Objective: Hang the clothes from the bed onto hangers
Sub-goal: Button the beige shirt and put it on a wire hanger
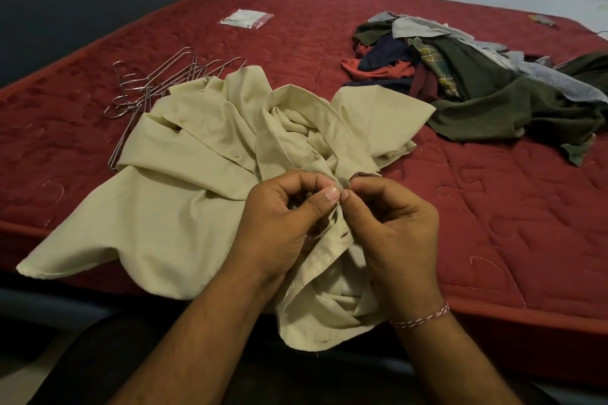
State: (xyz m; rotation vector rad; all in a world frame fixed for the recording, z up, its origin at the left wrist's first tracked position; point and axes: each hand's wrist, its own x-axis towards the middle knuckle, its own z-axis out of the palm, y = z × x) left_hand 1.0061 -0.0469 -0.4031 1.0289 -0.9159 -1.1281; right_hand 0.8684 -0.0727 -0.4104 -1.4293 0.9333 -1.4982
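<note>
A cream button-up shirt [184, 194] lies crumpled on the near edge of the red mattress [493, 223], its lower part hanging over the side. My left hand [286, 223] and my right hand [391, 227] meet at the shirt's front placket, and each pinches the fabric between thumb and fingers near a button. Several metal wire hangers [154, 85] lie in a loose pile behind the shirt on the left, partly covered by it. A heap of other clothes [460, 76], dark green, red, navy and plaid, sits at the right.
A small white packet [246, 19] lies far back on the mattress. A grey headboard [98, 0] runs along the left. A white wall stands behind the bed. A small object [543, 20] lies at the far right edge.
</note>
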